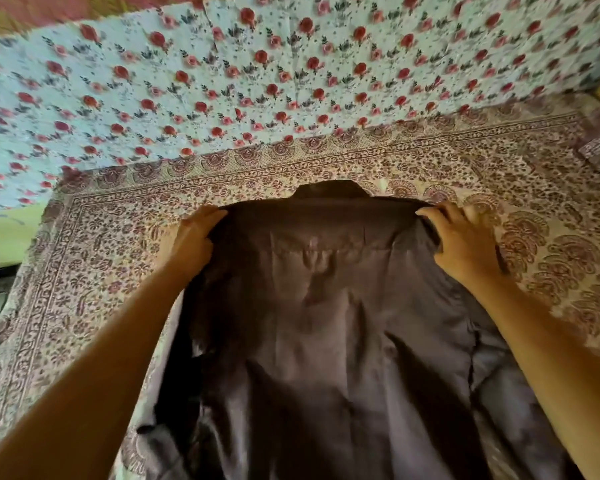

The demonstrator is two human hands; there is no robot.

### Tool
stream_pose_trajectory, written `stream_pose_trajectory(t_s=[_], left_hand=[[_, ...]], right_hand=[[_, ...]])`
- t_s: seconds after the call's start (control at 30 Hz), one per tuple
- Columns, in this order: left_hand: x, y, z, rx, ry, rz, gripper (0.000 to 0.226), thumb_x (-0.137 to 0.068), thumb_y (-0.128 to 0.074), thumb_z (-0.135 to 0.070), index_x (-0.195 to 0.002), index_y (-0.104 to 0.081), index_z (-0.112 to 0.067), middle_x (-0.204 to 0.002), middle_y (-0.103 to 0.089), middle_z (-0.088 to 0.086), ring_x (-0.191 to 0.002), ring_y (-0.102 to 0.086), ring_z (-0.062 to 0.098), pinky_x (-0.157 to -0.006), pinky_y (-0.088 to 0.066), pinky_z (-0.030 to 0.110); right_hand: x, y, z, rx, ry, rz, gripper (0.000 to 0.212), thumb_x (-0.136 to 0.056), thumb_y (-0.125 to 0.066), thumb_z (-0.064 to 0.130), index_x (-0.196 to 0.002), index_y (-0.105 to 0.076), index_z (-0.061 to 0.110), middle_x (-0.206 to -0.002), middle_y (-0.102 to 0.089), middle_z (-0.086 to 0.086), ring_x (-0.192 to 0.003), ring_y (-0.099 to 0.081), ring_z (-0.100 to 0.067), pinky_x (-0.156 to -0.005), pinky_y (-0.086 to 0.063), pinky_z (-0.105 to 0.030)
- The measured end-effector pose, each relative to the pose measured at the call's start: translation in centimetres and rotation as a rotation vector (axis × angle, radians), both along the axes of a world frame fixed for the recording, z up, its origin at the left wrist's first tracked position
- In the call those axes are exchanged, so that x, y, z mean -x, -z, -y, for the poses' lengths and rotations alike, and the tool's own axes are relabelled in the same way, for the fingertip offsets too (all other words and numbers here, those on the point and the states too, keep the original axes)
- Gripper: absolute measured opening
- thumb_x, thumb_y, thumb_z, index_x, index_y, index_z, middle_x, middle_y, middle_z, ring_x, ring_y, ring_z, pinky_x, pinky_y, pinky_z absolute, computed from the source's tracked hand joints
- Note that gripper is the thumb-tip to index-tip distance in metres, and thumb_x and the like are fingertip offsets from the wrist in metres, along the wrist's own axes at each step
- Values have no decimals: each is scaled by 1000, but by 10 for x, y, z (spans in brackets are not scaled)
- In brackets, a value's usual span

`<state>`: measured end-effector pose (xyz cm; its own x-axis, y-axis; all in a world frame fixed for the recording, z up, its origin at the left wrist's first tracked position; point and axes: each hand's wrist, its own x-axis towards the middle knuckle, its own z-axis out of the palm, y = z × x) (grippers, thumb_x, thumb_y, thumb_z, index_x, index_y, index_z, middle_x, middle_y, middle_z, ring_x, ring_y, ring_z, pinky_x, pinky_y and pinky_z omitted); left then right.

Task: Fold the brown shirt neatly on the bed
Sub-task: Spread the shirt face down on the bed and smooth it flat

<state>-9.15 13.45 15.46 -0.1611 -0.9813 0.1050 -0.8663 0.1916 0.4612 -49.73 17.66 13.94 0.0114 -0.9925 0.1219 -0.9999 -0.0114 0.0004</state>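
Observation:
The brown shirt [329, 327] lies back side up on the bed [520, 188], collar pointing away from me and its lower part running off the bottom of the view. My left hand [191, 240] grips the shirt's left shoulder, fingers curled over the edge. My right hand [465, 240] grips the right shoulder the same way. The fabric is stretched between both hands with creases below the yoke. The sleeves are hidden, tucked along or under the sides.
The bed carries a cream sheet with a maroon floral print and a patterned border. A light blue cloth with red roses [291, 71] covers the wall behind it. The bed's left edge [21, 278] drops to a green wall and floor.

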Motion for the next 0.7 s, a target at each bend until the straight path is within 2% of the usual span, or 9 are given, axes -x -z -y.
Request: stream_pose_trajectory(t_s=[0.07, 0.13, 0.27, 0.33, 0.43, 0.53, 0.6, 0.67, 0.7], left_hand=[[1, 40, 22, 7, 3, 71, 64, -66, -36, 2, -126, -55, -2, -135, -50, 20, -118, -52, 40, -104, -38, 45], [-4, 78, 49, 16, -33, 139, 68, -66, -30, -8, -130, -53, -10, -137, -49, 15, -118, -53, 39, -99, -42, 56], [-14, 133, 101, 55, -53, 245, 67, -74, -49, 13, -135, -46, -13, -141, -45, 15, -122, -48, 42, -102, -37, 58], [-12, 149, 120, 55, -43, 300, 70, -72, -51, 18, -136, -46, -10, -143, -43, 17, -123, -46, 43, -104, -35, 56], [-11, 191, 156, 29, -10, 272, 63, -77, -51, 14, -136, -45, -7, -141, -43, 22, -124, -45, 45, -105, -35, 56], [-17, 231, 183, -71, -3, 328, 62, -76, -53, 13, -134, -47, -7, -141, -43, 22, -122, -47, 45, -103, -38, 54], [-11, 241, 186, -190, -67, 395, 60, -78, -56, 5, -135, -46, -9, -147, -34, 19, -126, -41, 44, -107, -32, 54], [5, 245, 181, -212, -198, 478, 56, -79, -58, -7, -134, -46, -13, -151, -26, 15, -133, -30, 40, -111, -21, 54], [14, 248, 177, -177, -248, 507, 53, -80, -57, -9, -132, -47, -12, -151, -25, 14, -136, -25, 37, -111, -17, 52]], right_hand=[[-4, 30, 23, -60, 0, -52, 77, -72, -70, 6, -139, -38, 24, -140, -39, -15, -117, -37, -40, -95, -31, -50], [-2, 60, 48, -94, -45, -112, 82, -72, -71, 6, -142, -34, 25, -145, -35, -14, -117, -38, -40, -94, -32, -50], [15, 110, 98, -61, -174, -269, 92, -59, -77, -4, -139, -41, 25, -132, -46, -23, -102, -44, -40, -79, -42, -48], [21, 128, 122, -61, -192, -323, 92, -62, -75, -6, -140, -39, 28, -129, -47, -27, -98, -48, -43, -78, -43, -49], [14, 163, 161, -89, -213, -325, 88, -69, -69, -8, -140, -36, 33, -128, -44, -27, -95, -49, -43, -80, -42, -51], [9, 194, 187, -151, -169, -218, 83, -75, -63, -8, -139, -37, 37, -142, -30, -21, -116, -36, -43, -93, -34, -54], [1, 207, 192, -174, -64, -122, 75, -76, -63, -5, -136, -43, 34, -151, -15, -16, -134, -17, -41, -106, -21, -56], [-11, 219, 188, -81, 30, -27, 67, -74, -64, -3, -133, -48, 26, -155, -6, -16, -141, -2, -40, -111, -7, -58], [-17, 225, 184, -10, 45, 10, 63, -74, -62, -2, -131, -49, 21, -155, -6, -17, -141, -1, -41, -111, -4, -57]])
